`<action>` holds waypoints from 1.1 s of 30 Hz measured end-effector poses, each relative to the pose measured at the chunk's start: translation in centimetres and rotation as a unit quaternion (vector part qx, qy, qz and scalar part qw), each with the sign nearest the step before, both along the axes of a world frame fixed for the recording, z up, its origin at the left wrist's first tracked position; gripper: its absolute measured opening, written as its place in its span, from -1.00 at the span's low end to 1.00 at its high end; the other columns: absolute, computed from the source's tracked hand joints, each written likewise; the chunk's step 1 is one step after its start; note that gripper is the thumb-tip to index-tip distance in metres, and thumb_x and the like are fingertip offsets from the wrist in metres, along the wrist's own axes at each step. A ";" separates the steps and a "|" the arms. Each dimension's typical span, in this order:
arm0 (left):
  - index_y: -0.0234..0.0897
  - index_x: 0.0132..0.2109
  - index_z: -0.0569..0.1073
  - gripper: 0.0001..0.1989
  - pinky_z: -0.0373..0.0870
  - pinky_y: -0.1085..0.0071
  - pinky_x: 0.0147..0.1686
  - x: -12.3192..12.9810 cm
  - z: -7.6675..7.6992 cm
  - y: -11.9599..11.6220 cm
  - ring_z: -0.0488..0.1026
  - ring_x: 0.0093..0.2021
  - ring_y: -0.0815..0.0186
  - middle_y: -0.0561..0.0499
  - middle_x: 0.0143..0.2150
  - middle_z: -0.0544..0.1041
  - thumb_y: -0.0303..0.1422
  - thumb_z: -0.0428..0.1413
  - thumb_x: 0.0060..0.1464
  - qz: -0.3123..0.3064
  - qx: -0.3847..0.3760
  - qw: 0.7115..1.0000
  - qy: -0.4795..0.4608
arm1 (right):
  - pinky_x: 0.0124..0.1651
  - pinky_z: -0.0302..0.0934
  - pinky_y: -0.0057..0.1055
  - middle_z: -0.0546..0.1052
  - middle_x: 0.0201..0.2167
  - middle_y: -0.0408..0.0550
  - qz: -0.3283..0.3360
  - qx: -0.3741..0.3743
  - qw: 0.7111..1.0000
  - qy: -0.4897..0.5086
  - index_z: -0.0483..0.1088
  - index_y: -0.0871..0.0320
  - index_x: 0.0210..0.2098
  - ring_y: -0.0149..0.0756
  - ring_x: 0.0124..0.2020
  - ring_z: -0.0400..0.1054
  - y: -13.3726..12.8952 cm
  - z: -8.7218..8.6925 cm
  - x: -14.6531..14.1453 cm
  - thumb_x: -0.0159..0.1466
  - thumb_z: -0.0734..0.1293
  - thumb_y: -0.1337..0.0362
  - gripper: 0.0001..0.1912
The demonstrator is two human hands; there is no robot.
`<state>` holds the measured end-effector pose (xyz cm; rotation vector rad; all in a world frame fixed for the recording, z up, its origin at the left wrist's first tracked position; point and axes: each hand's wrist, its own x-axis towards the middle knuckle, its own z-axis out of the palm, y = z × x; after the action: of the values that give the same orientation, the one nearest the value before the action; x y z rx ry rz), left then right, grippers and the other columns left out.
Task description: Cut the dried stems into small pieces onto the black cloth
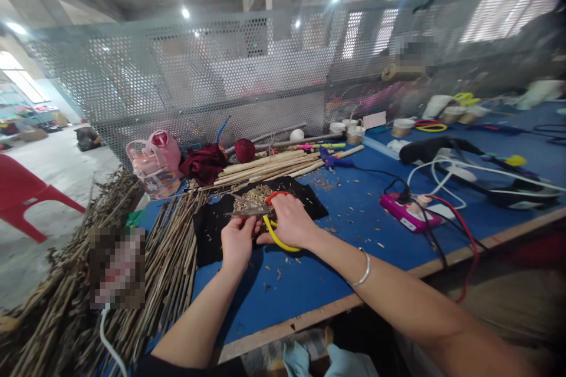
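My right hand (292,221) is closed round the handles of a pair of scissors (250,211), one loop red and the other yellow. Their blades point left, over a heap of small cut stalk pieces (254,195) on a black cloth (207,230). Just below the blades, my left hand (239,241) is closed in a pinch, fingertips together. Whatever lies between those fingers is too small to make out. Left of the cloth lies a bundle of long thin dry stalks (170,253).
Peeled pale sticks (274,166) lie behind the cloth, near a blue glue gun (333,160) and dark red yarn ball (244,151). A magenta power strip (409,213) with tangled cords sits right. A pink-lidded bottle (157,165) stands back left. Perforated metal screen (212,76) borders the blue table (283,294).
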<state>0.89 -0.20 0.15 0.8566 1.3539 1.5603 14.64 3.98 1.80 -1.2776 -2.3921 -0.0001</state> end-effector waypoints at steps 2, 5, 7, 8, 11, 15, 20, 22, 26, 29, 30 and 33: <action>-0.37 -0.42 0.48 -0.77 0.31 0.52 -0.49 0.0 0.0 -0.1 0.37 -0.54 0.42 0.02 -0.54 0.49 -0.26 0.19 -0.19 -0.001 0.002 1.000 0.026 | -0.17 0.09 -0.24 0.37 -0.24 0.10 -0.004 -0.004 1.000 -0.004 0.23 0.23 -0.21 -0.09 -0.19 0.26 0.0 -0.1 0.0 -0.17 0.31 -0.30 -0.22; -0.38 -0.40 0.50 -0.76 0.30 0.53 -0.50 0.1 0.1 -0.3 0.37 -0.54 0.41 0.02 -0.54 0.48 -0.25 0.17 -0.16 -0.006 0.009 0.998 0.062 | -0.26 0.12 -0.32 0.41 -0.34 0.06 0.000 -0.034 0.999 -0.005 0.23 0.21 -0.27 -0.14 -0.30 0.33 0.1 -0.2 0.0 -0.14 0.31 -0.28 -0.27; -0.39 -0.37 0.51 -0.74 0.30 0.53 -0.50 0.1 0.2 -0.4 0.38 -0.52 0.40 0.01 -0.52 0.49 -0.25 0.16 -0.14 -0.007 0.008 0.998 0.068 | -0.31 0.12 -0.36 0.43 -0.37 0.04 0.001 -0.058 0.998 -0.003 0.22 0.20 -0.28 -0.17 -0.33 0.36 0.0 -0.3 -0.1 -0.12 0.31 -0.27 -0.30; -0.40 -0.35 0.52 -0.73 0.30 0.53 -0.50 0.1 0.3 -0.4 0.38 -0.52 0.40 0.00 -0.52 0.49 -0.25 0.15 -0.13 -0.008 0.008 0.998 0.069 | -0.33 0.12 -0.37 0.44 -0.37 0.03 -0.002 -0.068 0.998 -0.004 0.22 0.19 -0.27 -0.17 -0.34 0.37 0.0 -0.4 -0.1 -0.11 0.30 -0.27 -0.31; -0.40 -0.34 0.52 -0.73 0.28 0.55 -0.52 0.1 0.2 -0.4 0.37 -0.52 0.41 0.01 -0.53 0.48 -0.25 0.14 -0.12 -0.009 0.013 0.997 0.070 | -0.35 0.12 -0.39 0.47 -0.38 0.03 -0.020 -0.096 0.995 -0.016 0.21 0.18 -0.24 -0.14 -0.33 0.40 0.0 -0.6 -0.2 -0.09 0.28 -0.29 -0.30; -0.40 -0.36 0.51 -0.74 0.28 0.56 -0.53 0.1 0.0 -0.1 0.35 -0.54 0.44 0.02 -0.54 0.46 -0.25 0.17 -0.15 -0.003 0.011 0.999 0.042 | -0.32 0.14 -0.38 0.49 -0.36 0.06 -0.025 -0.122 0.992 -0.032 0.22 0.18 -0.22 -0.11 -0.30 0.41 0.0 -0.6 -0.4 -0.08 0.24 -0.31 -0.28; -0.40 -0.33 0.51 -0.71 0.33 0.53 -0.50 0.0 -0.3 0.1 0.37 -0.52 0.43 0.01 -0.52 0.47 -0.25 0.19 -0.20 -0.010 0.000 1.000 -0.005 | -0.31 0.16 -0.38 0.50 -0.33 0.07 -0.041 -0.161 0.985 -0.053 0.27 0.17 -0.23 -0.09 -0.27 0.41 0.0 -0.3 -0.4 -0.07 0.19 -0.35 -0.27; -0.40 -0.34 0.51 -0.70 0.34 0.51 -0.48 0.0 -0.4 0.2 0.37 -0.53 0.42 0.01 -0.52 0.48 -0.25 0.21 -0.23 -0.017 -0.009 1.000 -0.016 | -0.32 0.17 -0.38 0.50 -0.33 0.07 -0.042 -0.169 0.983 -0.054 0.29 0.16 -0.24 -0.10 -0.27 0.42 0.1 -0.4 -0.3 -0.07 0.18 -0.36 -0.27; -0.40 -0.40 0.49 -0.70 0.36 0.48 -0.45 -0.3 -0.5 0.4 0.38 -0.53 0.42 0.02 -0.53 0.47 -0.23 0.23 -0.28 -0.033 -0.022 0.999 -0.028 | -0.32 0.18 -0.37 0.51 -0.31 0.07 -0.043 -0.177 0.982 -0.049 0.32 0.14 -0.24 -0.09 -0.27 0.41 0.3 -0.6 -0.1 -0.08 0.17 -0.37 -0.27; -0.39 -0.43 0.48 -0.69 0.36 0.48 -0.43 -0.5 -0.7 0.5 0.37 -0.53 0.43 0.03 -0.53 0.46 -0.22 0.24 -0.30 -0.046 -0.024 0.998 -0.038 | -0.30 0.19 -0.36 0.51 -0.29 0.08 -0.044 -0.189 0.980 -0.051 0.34 0.13 -0.22 -0.09 -0.26 0.41 0.5 -0.6 0.0 -0.08 0.18 -0.36 -0.27; -0.40 -0.43 0.47 -0.68 0.36 0.48 -0.43 -0.5 -0.7 0.5 0.37 -0.52 0.43 0.03 -0.53 0.46 -0.22 0.25 -0.31 -0.050 -0.026 0.998 -0.039 | -0.30 0.19 -0.36 0.52 -0.29 0.08 -0.044 -0.193 0.979 -0.052 0.35 0.13 -0.23 -0.09 -0.26 0.41 0.5 -0.6 0.1 -0.09 0.18 -0.36 -0.27; -0.41 -0.42 0.47 -0.67 0.36 0.49 -0.44 -0.7 -0.9 0.6 0.37 -0.53 0.44 0.03 -0.54 0.45 -0.21 0.25 -0.31 -0.054 -0.031 0.997 -0.034 | -0.31 0.20 -0.36 0.52 -0.30 0.09 -0.047 -0.199 0.977 -0.055 0.36 0.13 -0.24 -0.08 -0.26 0.41 0.6 -0.5 0.1 -0.09 0.18 -0.36 -0.26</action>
<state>0.14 0.35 -0.73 0.8177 1.2807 1.4443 14.79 4.58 1.31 -1.6037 -2.5047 0.4087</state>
